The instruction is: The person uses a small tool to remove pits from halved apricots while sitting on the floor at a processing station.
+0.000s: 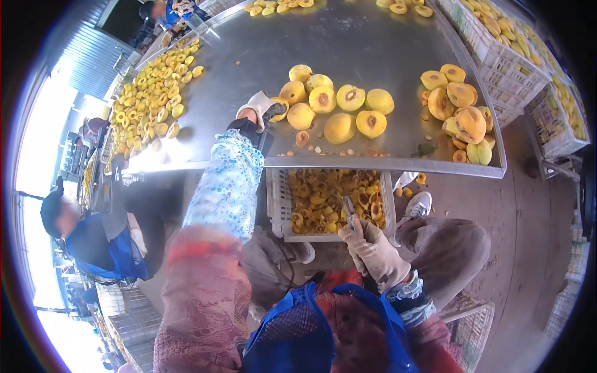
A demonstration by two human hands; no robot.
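Note:
My left hand, in a pale glove with dark fingertips, reaches out over the steel table. Its fingers are on a yellow peach half at the left of a loose group of peach halves, some cut side up. Near my lap, my right hand, also gloved, grips a metal peeler-like hand tool with its looped end pointing away from me. That tool is above a white plastic crate full of peach scraps, below the table edge.
The steel table has a raised metal rim. Many small peach halves are heaped at left, larger browned ones at right. Filled crates are stacked beyond the right edge. A person sits at left, another at the far corner.

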